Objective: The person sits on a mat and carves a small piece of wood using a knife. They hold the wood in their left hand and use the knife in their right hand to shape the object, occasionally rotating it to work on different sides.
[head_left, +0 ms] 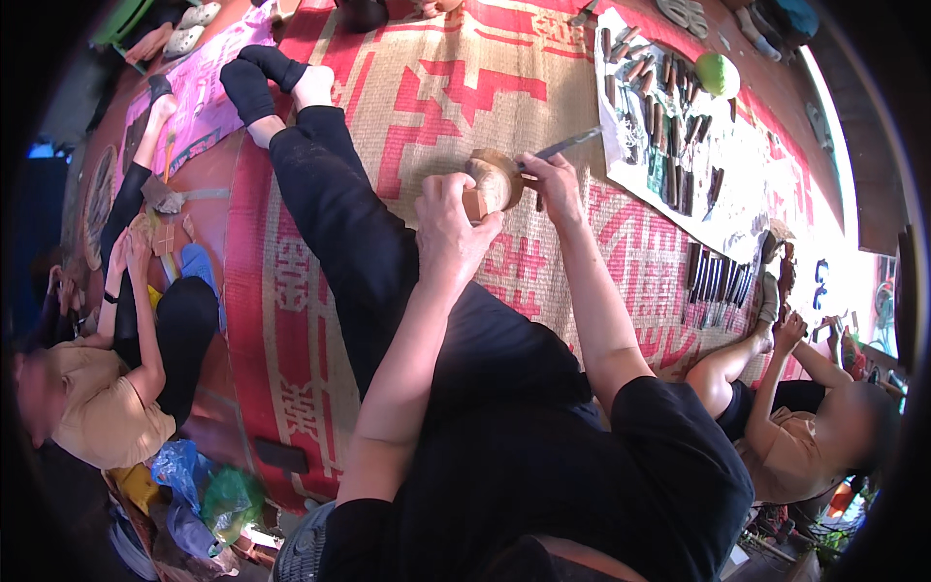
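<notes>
My left hand point(451, 218) is closed around a pale wooden block point(475, 204), thumb and fingers on either side of it. The block rests against a round piece of wood point(504, 167) on the mat just in front of me. To the right, my right hand point(553, 184) grips a slim, dark, flat carving tool point(574, 143), one end of which sticks out up and to the right. Its other end lies close to the round wood, partly hidden by my fingers. A second dark strip shows below that hand, too small to make out.
A red-and-straw patterned mat point(465, 87) lies under my outstretched legs. Many wood-handled carving tools point(664, 126) lie on a white sheet at far right, with a green ball point(717, 74) and a row of chisels point(718, 276) nearby. People sit at left and right. A dark block point(281, 456) sits at the mat's left edge.
</notes>
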